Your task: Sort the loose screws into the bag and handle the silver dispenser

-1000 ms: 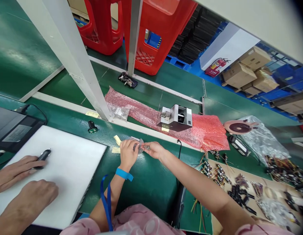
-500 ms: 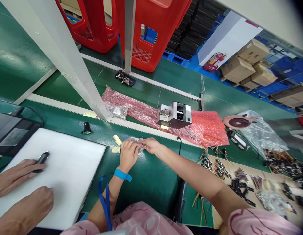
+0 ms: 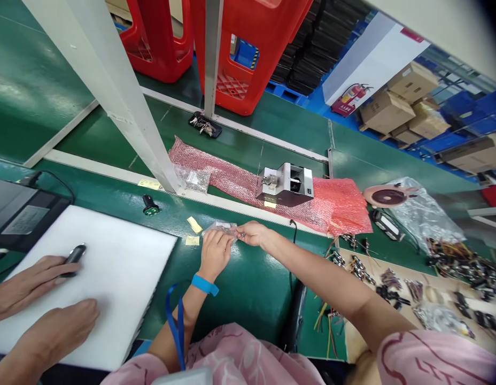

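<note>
Head view: both forearms reach forward from pink sleeves over the green surface (image 3: 248, 299) and draw together at its middle. The left arm, with a blue wristband (image 3: 205, 284), runs almost straight ahead; the right arm slants in from the lower right, the longer stretch of the two. The left hand (image 3: 216, 254) lies palm down, knuckles up, fingers curved over a clear bag (image 3: 221, 226); whether that grip pinches the plastic or merely rests on it, I cannot tell. The right hand (image 3: 252, 234) is turned sideways, its grip closed at the fingertips on small metal parts (image 3: 242, 234) just beside the bag's right end.

The bag is thin, crumpled and glossy, with a whitish patch near its far edge (its contents are too small to tell). The metal parts show as a silvery, dark-flecked cluster, partly hidden by the fingers. Two yellow notes (image 3: 194, 233) lie just left of the bag.

Over on the left, a co-worker's hands (image 3: 59, 331) rest on a white foam board (image 3: 115, 272), one of them on a black object (image 3: 77, 251).

Farther off, a clear pouch (image 3: 196, 180) with a white label lies by the post, next to pink bubble wrap (image 3: 232, 179) bearing a grey machine (image 3: 286, 184). Farthest, red crates (image 3: 248, 53) stand beyond the surface.
</note>
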Demonstrator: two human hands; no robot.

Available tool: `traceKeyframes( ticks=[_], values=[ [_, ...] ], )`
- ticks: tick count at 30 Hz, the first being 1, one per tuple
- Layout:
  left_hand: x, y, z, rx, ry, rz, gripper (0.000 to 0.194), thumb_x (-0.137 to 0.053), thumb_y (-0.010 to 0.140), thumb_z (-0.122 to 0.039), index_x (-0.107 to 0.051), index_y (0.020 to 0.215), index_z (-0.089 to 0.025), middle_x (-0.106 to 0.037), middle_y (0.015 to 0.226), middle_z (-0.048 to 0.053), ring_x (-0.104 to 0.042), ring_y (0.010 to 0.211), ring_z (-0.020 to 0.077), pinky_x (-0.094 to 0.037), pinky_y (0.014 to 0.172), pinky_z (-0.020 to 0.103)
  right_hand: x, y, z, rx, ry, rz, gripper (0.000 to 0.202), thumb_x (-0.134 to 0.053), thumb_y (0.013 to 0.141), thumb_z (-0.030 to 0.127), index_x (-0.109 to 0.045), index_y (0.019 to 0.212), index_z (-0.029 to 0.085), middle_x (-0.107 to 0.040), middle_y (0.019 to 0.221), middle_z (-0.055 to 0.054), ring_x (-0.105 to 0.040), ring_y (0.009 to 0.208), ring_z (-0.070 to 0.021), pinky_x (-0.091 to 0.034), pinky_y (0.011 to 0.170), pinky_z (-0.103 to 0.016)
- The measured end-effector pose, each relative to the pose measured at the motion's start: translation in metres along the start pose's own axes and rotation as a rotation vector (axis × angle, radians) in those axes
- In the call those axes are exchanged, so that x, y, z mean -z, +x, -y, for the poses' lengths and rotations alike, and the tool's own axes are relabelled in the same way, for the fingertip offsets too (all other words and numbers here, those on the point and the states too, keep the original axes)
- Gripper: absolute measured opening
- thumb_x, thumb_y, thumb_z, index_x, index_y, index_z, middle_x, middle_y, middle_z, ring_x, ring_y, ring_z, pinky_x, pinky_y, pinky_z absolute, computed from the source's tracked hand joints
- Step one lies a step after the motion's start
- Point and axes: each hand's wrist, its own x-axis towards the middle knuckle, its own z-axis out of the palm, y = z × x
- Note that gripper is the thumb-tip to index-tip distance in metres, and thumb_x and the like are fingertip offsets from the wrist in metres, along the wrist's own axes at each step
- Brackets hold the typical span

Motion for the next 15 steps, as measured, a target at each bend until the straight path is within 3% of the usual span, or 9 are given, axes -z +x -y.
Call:
traceKeyframes(
  ticks=[7, 15],
  values=[
    [0.001, -0.001, -0.002, -0.042, 0.033, 0.017, 0.019, -0.046, 0.090, -0.023, -0.062, 0.080, -0.020, -0.057, 0.070, 0.004, -0.050, 0.074, 0.0196, -0.039, 0.076, 0.036, 0.006, 0.000, 0.014, -0.079, -0.033, 0.016, 0.008, -0.054, 0.091, 0.016, -0.058, 0.093, 0.009, -0.058, 0.078, 0.001, -0.052, 0.055, -0.0046, -0.044, 0.044, -0.014],
    [-0.007, -0.004, -0.004, 0.001, 0.018, -0.037, 0.020, -0.046, 0.090, -0.022, -0.062, 0.079, -0.020, -0.059, 0.070, 0.004, -0.052, 0.074, 0.0197, -0.040, 0.075, 0.035, -0.005, 0.011, -0.009, 0.107, 0.009, -0.056, 0.011, -0.056, 0.091, 0.020, -0.058, 0.088, 0.010, -0.058, 0.075, 0.002, -0.053, 0.056, -0.0053, -0.046, 0.047, -0.015]
  ],
)
